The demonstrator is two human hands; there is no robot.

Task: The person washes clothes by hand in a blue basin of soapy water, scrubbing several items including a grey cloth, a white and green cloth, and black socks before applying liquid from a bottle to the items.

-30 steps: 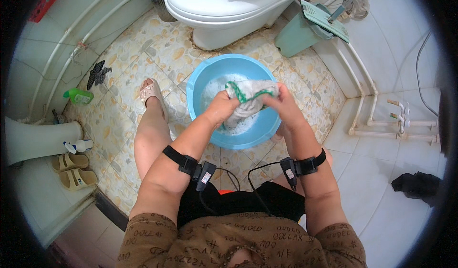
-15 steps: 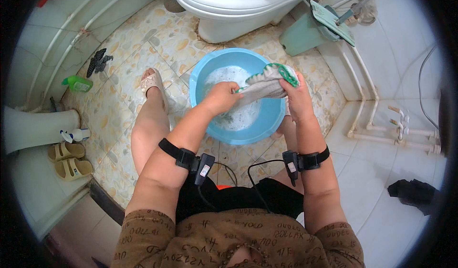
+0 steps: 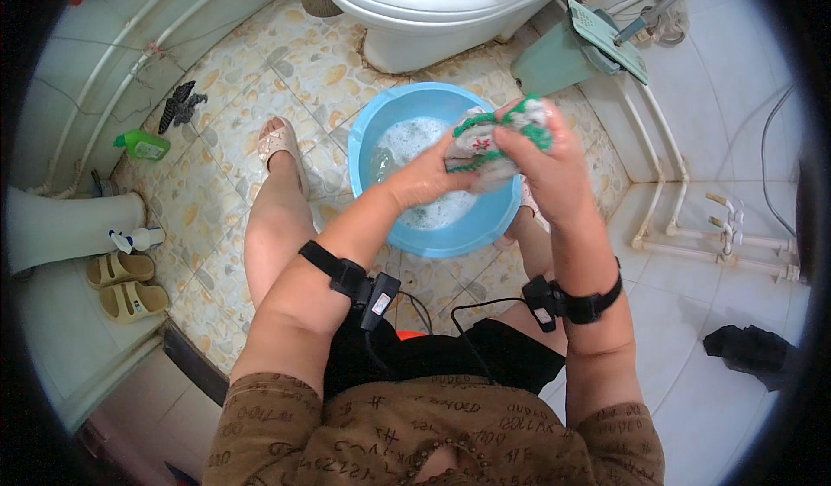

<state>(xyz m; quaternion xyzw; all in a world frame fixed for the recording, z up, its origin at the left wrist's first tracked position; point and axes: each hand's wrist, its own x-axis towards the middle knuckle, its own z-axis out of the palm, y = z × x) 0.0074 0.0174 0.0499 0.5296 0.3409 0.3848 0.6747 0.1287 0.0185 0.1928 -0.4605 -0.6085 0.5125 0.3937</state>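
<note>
A soft grey-and-white cloth (image 3: 478, 145) with green edging and a small red mark is bunched up between my two hands. Closed around its left end is my left hand (image 3: 430, 176), its skin looking wet. My right hand (image 3: 547, 164) grips the right end, thumb on top, somewhat blurred by motion. Both hands are over the right part of a light blue plastic basin (image 3: 363, 122), which holds sudsy water (image 3: 424, 218). The cloth's exact kind is hard to tell while it is folded.
A white toilet (image 3: 389, 49) stands beyond the basin, with a green bin (image 3: 554, 57) to its right. Left are a green bottle (image 3: 145, 146), a dark cloth (image 3: 180, 108), a spray bottle (image 3: 138, 241) and beige sandals (image 3: 132, 301). White pipes (image 3: 679, 242) run along the right wall.
The cloth was stretched out between my hands; now it is bunched and turned, showing a red mark. My left hand has moved right, closer to my right hand, which has turned inward.
</note>
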